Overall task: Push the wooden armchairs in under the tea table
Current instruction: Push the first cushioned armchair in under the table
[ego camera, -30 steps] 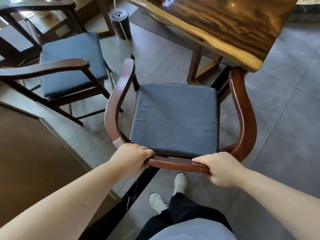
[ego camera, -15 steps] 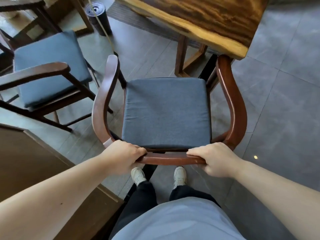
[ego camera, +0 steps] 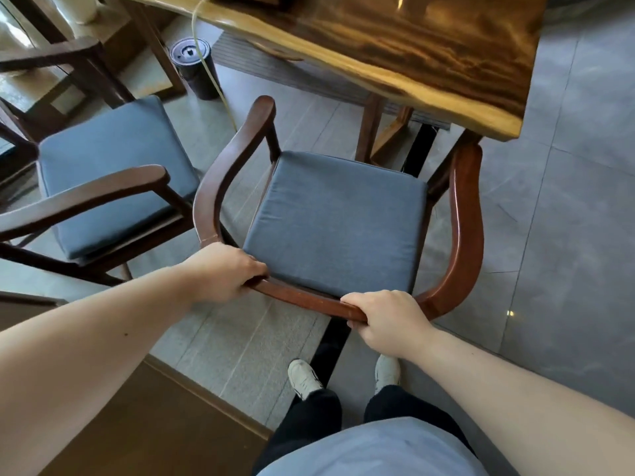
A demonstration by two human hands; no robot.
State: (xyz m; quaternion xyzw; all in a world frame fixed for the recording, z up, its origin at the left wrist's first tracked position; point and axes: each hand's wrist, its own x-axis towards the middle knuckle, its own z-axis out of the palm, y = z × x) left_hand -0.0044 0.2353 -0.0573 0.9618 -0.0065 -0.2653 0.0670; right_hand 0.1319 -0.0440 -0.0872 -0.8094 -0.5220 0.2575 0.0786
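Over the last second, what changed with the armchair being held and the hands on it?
Little changed: the reddish-brown wooden armchair with the blue-grey cushion sits about as it did, its right armrest tip at the edge of the glossy live-edge wooden tea table. The left hand and right hand stayed on its curved back rail. The second armchair kept its place.

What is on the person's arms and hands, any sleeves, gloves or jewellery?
Nothing: the left hand and right hand are bare, with no gloves, rings or watch. Both forearms are bare as far as the frame shows; no sleeve edge is visible.
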